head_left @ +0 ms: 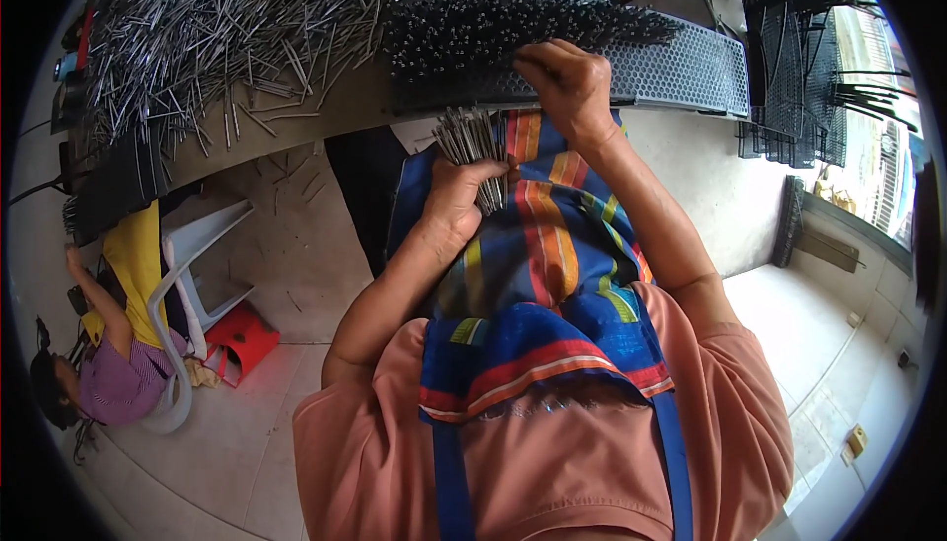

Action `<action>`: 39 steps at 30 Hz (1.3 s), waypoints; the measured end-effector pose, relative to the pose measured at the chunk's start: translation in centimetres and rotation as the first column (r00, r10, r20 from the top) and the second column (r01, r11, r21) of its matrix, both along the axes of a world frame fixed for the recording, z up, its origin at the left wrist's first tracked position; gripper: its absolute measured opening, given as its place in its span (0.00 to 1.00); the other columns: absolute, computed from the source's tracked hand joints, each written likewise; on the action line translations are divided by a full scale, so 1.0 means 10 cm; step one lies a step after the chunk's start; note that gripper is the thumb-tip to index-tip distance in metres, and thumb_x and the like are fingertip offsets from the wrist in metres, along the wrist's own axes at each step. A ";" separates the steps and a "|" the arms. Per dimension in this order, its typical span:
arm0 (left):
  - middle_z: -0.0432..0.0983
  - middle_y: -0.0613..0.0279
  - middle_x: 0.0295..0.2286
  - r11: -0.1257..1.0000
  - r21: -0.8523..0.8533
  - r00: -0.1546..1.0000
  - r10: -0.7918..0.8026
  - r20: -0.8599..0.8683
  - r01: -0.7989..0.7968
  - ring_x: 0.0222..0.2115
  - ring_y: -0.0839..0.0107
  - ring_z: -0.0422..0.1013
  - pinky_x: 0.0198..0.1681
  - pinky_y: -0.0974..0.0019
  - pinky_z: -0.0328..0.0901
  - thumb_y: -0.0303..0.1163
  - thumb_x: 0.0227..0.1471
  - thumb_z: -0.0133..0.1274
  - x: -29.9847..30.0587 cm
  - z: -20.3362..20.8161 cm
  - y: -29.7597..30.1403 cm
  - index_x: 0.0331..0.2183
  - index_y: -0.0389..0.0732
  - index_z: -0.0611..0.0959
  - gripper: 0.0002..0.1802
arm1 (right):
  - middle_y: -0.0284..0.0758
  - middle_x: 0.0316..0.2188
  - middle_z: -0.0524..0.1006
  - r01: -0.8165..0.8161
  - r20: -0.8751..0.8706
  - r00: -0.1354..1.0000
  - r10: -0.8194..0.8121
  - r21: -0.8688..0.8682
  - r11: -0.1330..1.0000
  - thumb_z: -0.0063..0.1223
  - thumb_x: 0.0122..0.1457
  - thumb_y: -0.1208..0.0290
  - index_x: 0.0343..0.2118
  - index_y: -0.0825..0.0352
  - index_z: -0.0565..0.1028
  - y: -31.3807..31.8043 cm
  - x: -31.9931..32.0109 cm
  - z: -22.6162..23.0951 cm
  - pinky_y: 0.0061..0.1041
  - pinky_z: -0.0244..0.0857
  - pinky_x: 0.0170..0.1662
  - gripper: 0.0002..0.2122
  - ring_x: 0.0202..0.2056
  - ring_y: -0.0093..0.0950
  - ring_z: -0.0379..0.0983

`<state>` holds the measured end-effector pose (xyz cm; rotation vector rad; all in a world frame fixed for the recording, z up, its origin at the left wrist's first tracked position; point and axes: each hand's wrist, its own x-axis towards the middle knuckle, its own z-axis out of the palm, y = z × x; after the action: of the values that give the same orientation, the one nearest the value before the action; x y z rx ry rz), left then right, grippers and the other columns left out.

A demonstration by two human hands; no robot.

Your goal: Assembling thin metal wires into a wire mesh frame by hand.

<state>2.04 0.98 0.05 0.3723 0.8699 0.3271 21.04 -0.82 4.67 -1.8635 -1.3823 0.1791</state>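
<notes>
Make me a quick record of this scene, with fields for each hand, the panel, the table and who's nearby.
Left hand: gripping a bundle of thin grey rods
Right hand: fingers curled at the perforated panel; anything held is unclear
Panel: dark pieces crowd its left part; holes show at right
Table: heap of loose rods
Nearby: co-worker at far left, by a white chair

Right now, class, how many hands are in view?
3: the left hand gripping rods, the right hand at the tray, and a co-worker's hand far left; another may be hidden.
</notes>
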 end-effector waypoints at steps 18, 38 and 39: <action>0.78 0.56 0.32 0.999 0.047 1.000 -0.018 0.025 0.017 0.30 0.63 0.78 0.32 0.60 0.77 0.08 0.36 0.53 0.04 0.11 0.04 0.42 0.33 0.76 0.25 | 0.33 0.23 0.77 0.062 -0.213 0.973 -0.087 -0.119 0.991 0.61 0.53 0.72 0.33 0.68 0.80 -0.41 -0.15 -0.07 0.23 0.63 0.24 0.07 0.21 0.20 0.71; 0.81 0.50 0.29 0.985 0.096 0.986 -0.129 -0.109 0.140 0.26 0.63 0.79 0.28 0.64 0.75 0.17 0.44 0.56 -0.18 0.18 -0.11 0.35 0.29 0.81 0.11 | 0.34 0.30 0.77 0.154 -0.332 0.940 -0.072 0.228 0.962 0.58 0.49 0.86 0.32 0.73 0.78 -0.34 0.09 -0.06 0.15 0.64 0.33 0.06 0.30 0.18 0.72; 0.81 0.50 0.29 0.989 0.088 0.989 -0.105 -0.104 0.114 0.26 0.63 0.79 0.28 0.64 0.75 0.17 0.44 0.56 -0.17 0.19 -0.10 0.35 0.29 0.81 0.11 | 0.34 0.30 0.77 0.149 -0.331 0.941 -0.067 0.228 0.962 0.58 0.49 0.86 0.32 0.73 0.78 -0.34 0.09 -0.09 0.15 0.64 0.33 0.06 0.30 0.18 0.72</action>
<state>0.39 0.01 1.95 0.5257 0.9294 0.2497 21.93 -4.19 3.78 -1.6121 -1.0247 0.2293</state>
